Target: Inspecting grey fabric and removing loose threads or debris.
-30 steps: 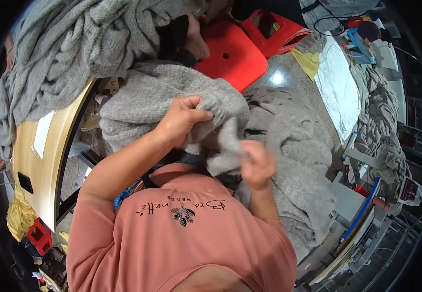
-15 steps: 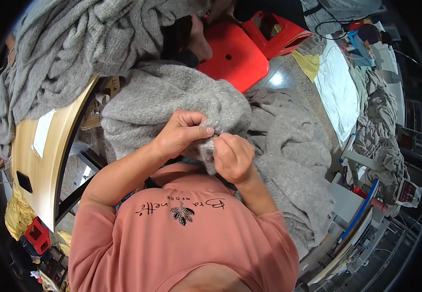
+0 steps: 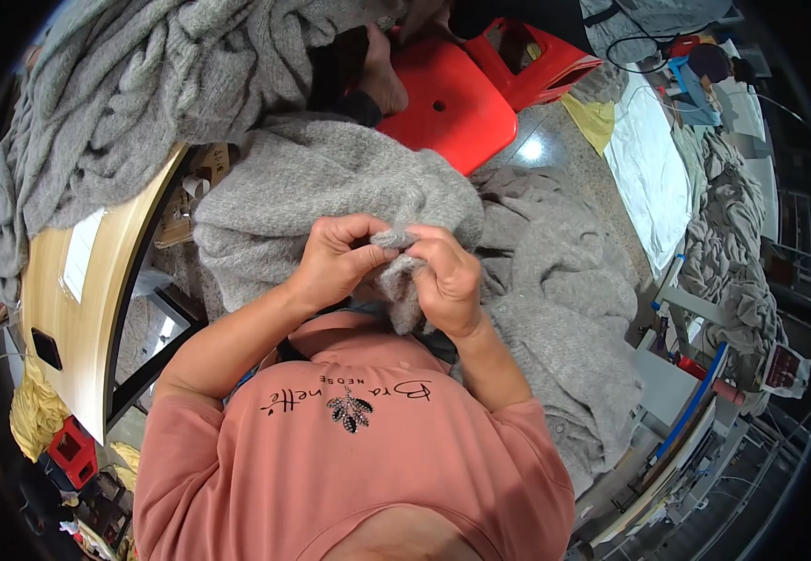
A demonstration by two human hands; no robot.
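Note:
A fuzzy grey knitted garment lies bunched over my lap. My left hand pinches a fold of it between thumb and index finger. Right beside it, my right hand grips the same fold, its thumb and fingers closed on the knit. A small roll of the fabric shows between the two sets of fingertips, and a loose part of the garment hangs below them toward my chest. Whether a needle or thread is in my fingers is too small to make out.
More grey knitwear is heaped to my right, and a big pile covers the far part of the wooden table at left. A phone lies on that table. Ahead stands a red plastic stool, near another person's bare foot.
Both hands have shifted slightly; my right hand has moved up to the fold beside my left fingertips. The fold between them is now raised and rolled.

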